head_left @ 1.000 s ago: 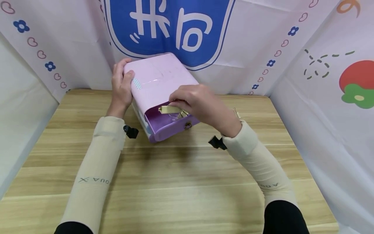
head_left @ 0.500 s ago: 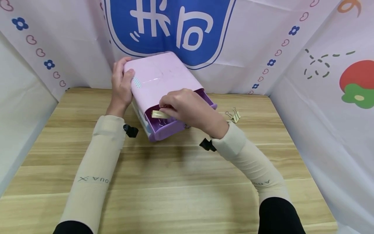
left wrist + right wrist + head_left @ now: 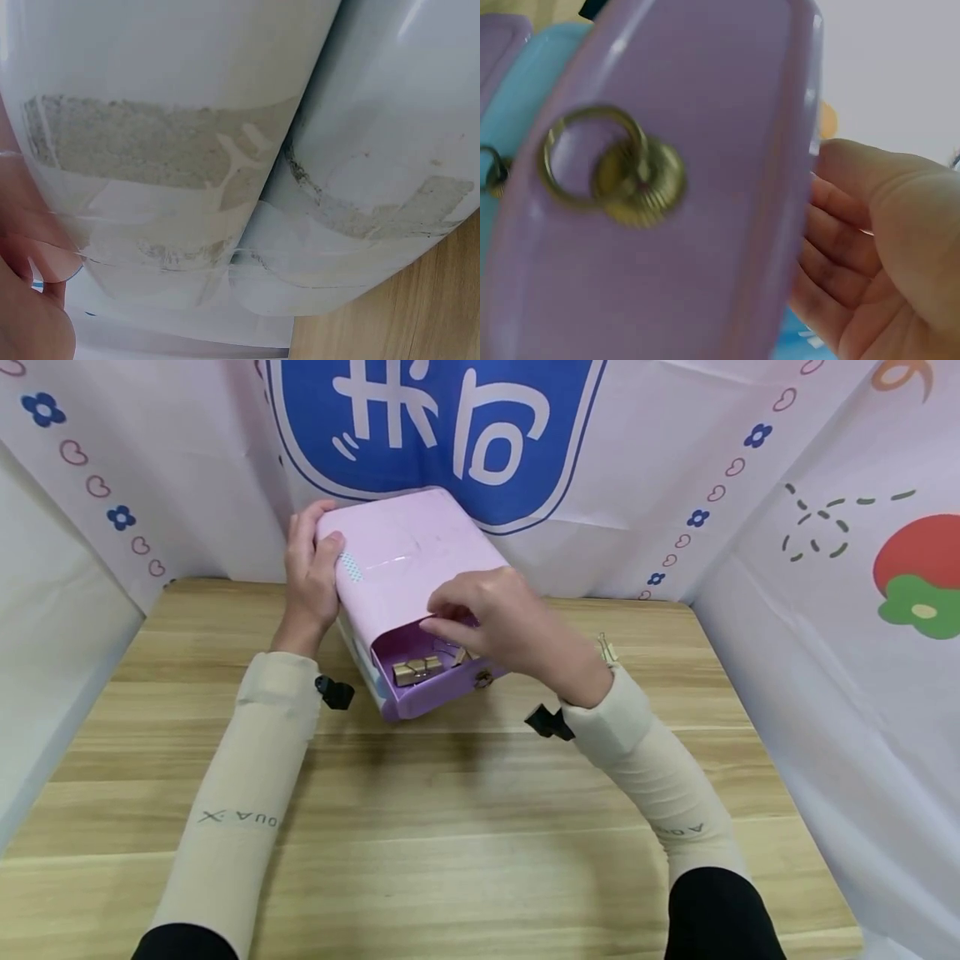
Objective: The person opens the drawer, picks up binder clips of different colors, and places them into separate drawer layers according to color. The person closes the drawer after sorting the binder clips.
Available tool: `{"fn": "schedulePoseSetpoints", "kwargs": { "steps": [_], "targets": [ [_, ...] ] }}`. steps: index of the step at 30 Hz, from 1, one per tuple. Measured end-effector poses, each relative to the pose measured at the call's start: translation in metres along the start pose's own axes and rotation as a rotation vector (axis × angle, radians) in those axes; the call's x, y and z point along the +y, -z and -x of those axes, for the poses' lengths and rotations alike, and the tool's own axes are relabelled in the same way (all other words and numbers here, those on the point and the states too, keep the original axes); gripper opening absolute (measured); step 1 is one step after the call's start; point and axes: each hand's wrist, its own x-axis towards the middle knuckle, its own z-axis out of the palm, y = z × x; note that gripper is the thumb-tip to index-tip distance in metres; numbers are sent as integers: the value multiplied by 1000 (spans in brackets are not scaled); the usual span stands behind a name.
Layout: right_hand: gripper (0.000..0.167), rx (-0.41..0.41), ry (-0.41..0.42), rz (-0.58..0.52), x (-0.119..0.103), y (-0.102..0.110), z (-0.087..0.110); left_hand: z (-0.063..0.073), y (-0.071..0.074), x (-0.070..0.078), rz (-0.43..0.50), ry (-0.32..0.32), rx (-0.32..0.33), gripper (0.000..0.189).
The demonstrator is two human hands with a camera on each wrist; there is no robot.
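Note:
A pink drawer box stands on the table with its purple drawer pulled out. My left hand holds the box at its back left corner, thumb on the top; in the left wrist view its fingers lie against the box's whitish side. Gold binder clips lie in the drawer, one gold clip at the left and another clip partly under my right hand. That hand hovers over the drawer, fingers relaxed and holding nothing. In the right wrist view it is beside the drawer front.
One more binder clip lies on the wooden table, right of the box, partly hidden by the right wrist. A brass ring pull hangs on the drawer front, beside a light blue drawer. A white printed cloth rises behind.
My right hand has let go of a gold binder clip, which now lies at the drawer's left, and has moved back up and right. The left hand keeps its hold on the box.

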Motion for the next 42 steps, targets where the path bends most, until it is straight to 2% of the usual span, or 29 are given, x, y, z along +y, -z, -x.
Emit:
{"fn": "schedulePoseSetpoints", "kwargs": {
  "steps": [3,7,14,20,30,42],
  "targets": [
    [20,57,13,-12,6,8,6,3,0,10,7,-7,3,53],
    [22,84,-29,-6,13,20,16,7,0,18,7,-4,0,53],
    [19,83,-139,60,28,37,36,2,0,5,-4,0,2,53],
    [17,109,-194,87,43,44,55,2,0,7,-3,6,-1,53],
    [9,157,-291,109,73,44,90,1,0,4,-5,-1,2,53],
    [18,97,-485,141,111,37,125,-2,0,-4,0,-3,4,52]
  ]
}}
